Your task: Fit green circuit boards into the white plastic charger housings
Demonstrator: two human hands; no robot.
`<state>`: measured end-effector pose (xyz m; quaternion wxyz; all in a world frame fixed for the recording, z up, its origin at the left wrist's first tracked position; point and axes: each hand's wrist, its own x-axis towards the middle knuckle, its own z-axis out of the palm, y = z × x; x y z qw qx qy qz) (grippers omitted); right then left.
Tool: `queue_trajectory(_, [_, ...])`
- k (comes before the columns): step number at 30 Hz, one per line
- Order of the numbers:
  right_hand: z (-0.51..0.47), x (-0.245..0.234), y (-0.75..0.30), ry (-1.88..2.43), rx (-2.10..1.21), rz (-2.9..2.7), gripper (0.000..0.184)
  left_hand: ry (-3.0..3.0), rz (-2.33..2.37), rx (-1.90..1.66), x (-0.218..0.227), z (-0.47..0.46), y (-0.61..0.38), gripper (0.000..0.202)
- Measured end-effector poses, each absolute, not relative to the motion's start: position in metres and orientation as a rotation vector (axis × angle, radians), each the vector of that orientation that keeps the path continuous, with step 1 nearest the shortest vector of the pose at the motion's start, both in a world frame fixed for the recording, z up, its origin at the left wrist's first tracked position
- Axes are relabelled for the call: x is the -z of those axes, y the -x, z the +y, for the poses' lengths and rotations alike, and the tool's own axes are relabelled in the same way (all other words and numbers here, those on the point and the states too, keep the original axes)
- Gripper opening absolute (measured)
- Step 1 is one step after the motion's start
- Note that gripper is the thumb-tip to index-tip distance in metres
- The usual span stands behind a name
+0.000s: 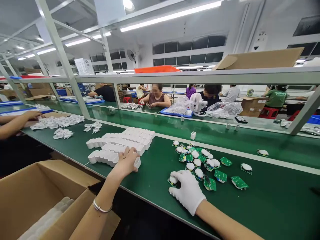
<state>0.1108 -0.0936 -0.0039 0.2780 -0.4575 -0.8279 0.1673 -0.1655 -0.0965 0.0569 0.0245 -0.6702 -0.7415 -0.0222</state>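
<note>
My left hand is bare, with a bracelet on the wrist, and its fingers close around a white plastic housing at the near end of several rows of white housings on the green bench. My right hand wears a white glove and rests palm down on a green circuit board at the near edge of a pile of green boards with white domes. Whether it grips the board I cannot tell.
An open cardboard box with white parts sits at my lower left. A co-worker's arm reaches toward white parts at the left. A green conveyor belt runs behind, with a small fan, plastic bags and seated people beyond.
</note>
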Motion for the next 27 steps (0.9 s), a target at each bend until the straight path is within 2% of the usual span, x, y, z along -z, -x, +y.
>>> queue_trajectory(4, [-0.091,0.004,-0.11,1.403,-0.479,-2.149,0.043,2.476,-2.169,0.457,-0.052,-0.078,0.14,0.044])
queue_trajectory(5, [-0.09,0.004,-0.11,1.426,-0.486,-2.139,0.042,2.556,-2.145,0.51,-0.049,-0.072,0.131,0.045])
queue_trajectory(8, [-0.089,0.002,-0.112,1.385,-0.499,-2.189,0.021,2.694,-2.108,0.592,-0.037,-0.056,0.107,0.045])
queue_trajectory(10, [-0.089,0.0,-0.113,1.34,-0.495,-2.229,0.016,2.729,-2.12,0.67,-0.026,-0.049,0.1,0.043])
queue_trajectory(14, [-0.089,-0.006,-0.116,1.365,-0.456,-2.258,0.013,2.833,-2.286,1.228,-0.002,-0.045,0.1,0.064])
queue_trajectory(16, [-0.086,-0.012,-0.121,1.405,-0.425,-2.252,0.018,2.795,-2.318,1.488,0.003,-0.044,0.097,0.068])
queue_trajectory(20, [-0.065,-0.03,-0.146,1.344,-0.569,-2.055,0.028,2.714,-2.193,1.527,-0.012,-0.033,0.072,0.061])
queue_trajectory(23, [-0.041,-0.04,-0.173,1.124,-0.672,-1.768,0.028,2.804,-1.774,1.489,-0.033,-0.013,0.038,0.058])
queue_trajectory(27, [-0.022,-0.038,-0.202,0.925,-0.627,-1.493,0.037,3.034,-1.398,1.515,-0.038,0.014,-0.005,0.062])
